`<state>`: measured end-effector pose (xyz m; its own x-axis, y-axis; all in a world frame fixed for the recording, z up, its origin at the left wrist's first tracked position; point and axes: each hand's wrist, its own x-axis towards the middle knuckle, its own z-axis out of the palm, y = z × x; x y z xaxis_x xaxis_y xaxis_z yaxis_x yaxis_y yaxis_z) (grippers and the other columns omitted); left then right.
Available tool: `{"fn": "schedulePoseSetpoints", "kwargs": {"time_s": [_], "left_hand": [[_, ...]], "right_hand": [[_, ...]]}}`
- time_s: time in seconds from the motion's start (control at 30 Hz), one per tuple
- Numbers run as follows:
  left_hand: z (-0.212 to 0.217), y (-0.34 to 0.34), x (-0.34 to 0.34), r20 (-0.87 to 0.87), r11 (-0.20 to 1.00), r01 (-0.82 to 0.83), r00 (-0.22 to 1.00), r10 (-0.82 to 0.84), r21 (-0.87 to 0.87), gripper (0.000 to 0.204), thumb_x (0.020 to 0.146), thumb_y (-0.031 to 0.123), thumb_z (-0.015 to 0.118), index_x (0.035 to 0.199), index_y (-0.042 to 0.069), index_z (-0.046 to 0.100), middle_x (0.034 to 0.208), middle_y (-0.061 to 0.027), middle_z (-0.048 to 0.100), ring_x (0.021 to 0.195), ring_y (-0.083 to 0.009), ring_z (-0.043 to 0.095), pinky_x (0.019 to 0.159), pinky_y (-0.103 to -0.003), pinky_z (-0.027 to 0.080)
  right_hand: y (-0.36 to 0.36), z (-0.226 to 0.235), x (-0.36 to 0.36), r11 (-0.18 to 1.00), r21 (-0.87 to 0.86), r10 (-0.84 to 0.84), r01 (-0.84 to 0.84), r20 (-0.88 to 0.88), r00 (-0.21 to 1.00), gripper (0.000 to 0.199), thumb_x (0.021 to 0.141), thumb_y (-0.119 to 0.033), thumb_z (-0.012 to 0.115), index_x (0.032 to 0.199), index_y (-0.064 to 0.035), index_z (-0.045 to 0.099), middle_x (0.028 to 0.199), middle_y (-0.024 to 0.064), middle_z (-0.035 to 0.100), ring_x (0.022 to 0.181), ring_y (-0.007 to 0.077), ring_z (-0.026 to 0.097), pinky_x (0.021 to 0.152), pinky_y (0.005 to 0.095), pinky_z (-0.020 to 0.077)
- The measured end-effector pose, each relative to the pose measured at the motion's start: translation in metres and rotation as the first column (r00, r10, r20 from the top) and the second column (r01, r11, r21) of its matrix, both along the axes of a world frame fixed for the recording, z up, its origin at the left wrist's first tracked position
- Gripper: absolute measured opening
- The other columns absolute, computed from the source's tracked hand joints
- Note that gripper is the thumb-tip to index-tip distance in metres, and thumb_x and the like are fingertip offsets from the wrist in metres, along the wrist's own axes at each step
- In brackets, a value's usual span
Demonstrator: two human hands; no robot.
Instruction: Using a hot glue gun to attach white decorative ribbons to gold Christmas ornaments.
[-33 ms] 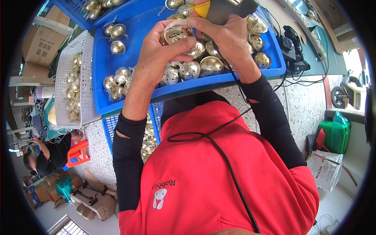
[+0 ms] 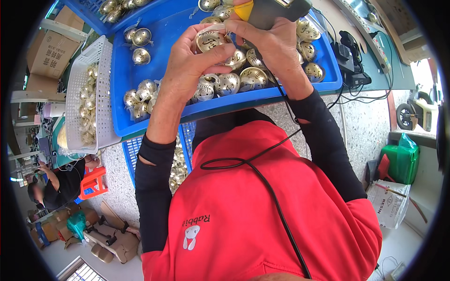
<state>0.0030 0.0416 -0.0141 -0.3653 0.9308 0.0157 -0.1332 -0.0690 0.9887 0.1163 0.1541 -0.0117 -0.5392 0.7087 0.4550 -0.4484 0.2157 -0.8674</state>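
My left hand (image 2: 191, 60) is closed around a gold bauble (image 2: 210, 42) with dark lettering and a whitish ribbon at its top. Close beside it, my right hand (image 2: 276, 49) grips a dark handheld device (image 2: 269, 16) with a yellow part (image 2: 243, 11); the device's upper end runs out of the picture. The right thumb and fingertips reach to the ribbon at the bauble's top. From the right hand a black cable (image 2: 262, 175) hangs down over my red apron. Both hands are above a blue tray (image 2: 176, 28) holding several more gold baubles (image 2: 228, 84).
Left of the tray stands a white perforated basket (image 2: 104, 93) of baubles. Another blue tray (image 2: 91, 16) lies at the far left, and a blue crate (image 2: 132, 159) sits below the table edge. Black adapters (image 2: 349, 58) with cables lie right. A co-worker (image 2: 56, 187) sits far left.
The dark device in my right hand has shifted very slightly to the right. Otherwise the two pictures look alike.
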Motion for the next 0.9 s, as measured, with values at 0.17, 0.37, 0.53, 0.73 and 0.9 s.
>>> {"fn": "schedulePoseSetpoints", "kwargs": {"time_s": [0.17,0.37,0.53,0.73,0.9], "left_hand": [[-0.004,-0.003,-0.001,0.099,0.999,0.015,0.995,-0.011,-0.035,0.048,0.076,0.006,0.07,0.116,-0.002,0.043,0.096,-0.0127,0.062,0.085,-0.02,0.065,0.064,-0.03,0.059],[-0.009,-0.002,-0.001,0.216,0.999,0.039,0.976,-0.034,-0.02,0.045,0.08,0.011,0.066,0.117,-0.002,0.043,0.097,-0.0132,0.062,0.085,-0.0223,0.065,0.065,-0.032,0.059],[-0.004,-0.003,-0.002,0.391,0.993,0.11,0.912,-0.12,0.047,0.04,0.086,0.024,0.058,0.115,-0.001,0.046,0.1,-0.014,0.06,0.085,-0.0261,0.066,0.064,-0.037,0.06],[-0.01,0.001,0.0,0.398,0.997,0.069,0.916,-0.044,-0.048,0.035,0.089,0.025,0.052,0.111,-0.001,0.05,0.101,-0.0145,0.06,0.088,-0.0304,0.065,0.062,-0.039,0.059],[-0.012,0.0,-0.001,0.548,0.997,0.076,0.834,-0.056,-0.015,0.031,0.086,0.024,0.055,0.107,0.001,0.055,0.099,-0.0155,0.063,0.088,-0.0294,0.065,0.062,-0.042,0.059]], "right_hand": [[0.005,0.005,0.004,0.984,-0.179,-0.001,0.001,0.003,1.0,0.026,0.076,0.0,0.069,0.099,0.0003,0.057,0.075,0.0044,0.063,0.053,0.0073,0.054,0.047,0.0195,0.0436],[0.006,0.02,0.011,0.884,-0.339,0.287,-0.321,-0.148,0.946,0.023,0.079,0.001,0.066,0.099,0.0019,0.056,0.072,0.0087,0.063,0.052,0.0114,0.055,0.046,0.0221,0.0423],[0.015,0.028,0.016,0.884,-0.302,0.341,-0.358,-0.107,0.934,0.021,0.079,0.001,0.065,0.098,0.0025,0.056,0.066,0.0062,0.058,0.05,0.0119,0.053,0.045,0.0233,0.0398],[0.03,0.025,0.016,0.882,-0.039,0.464,-0.469,-0.099,0.88,0.022,0.077,0.0,0.067,0.097,0.0013,0.056,0.064,0.0048,0.056,0.049,0.0108,0.051,0.044,0.0234,0.0386],[0.03,0.027,0.019,0.915,-0.236,0.348,-0.326,0.058,0.936,0.023,0.077,0.001,0.066,0.097,0.0016,0.056,0.067,0.006,0.057,0.049,0.0111,0.051,0.044,0.0234,0.0385]]}}
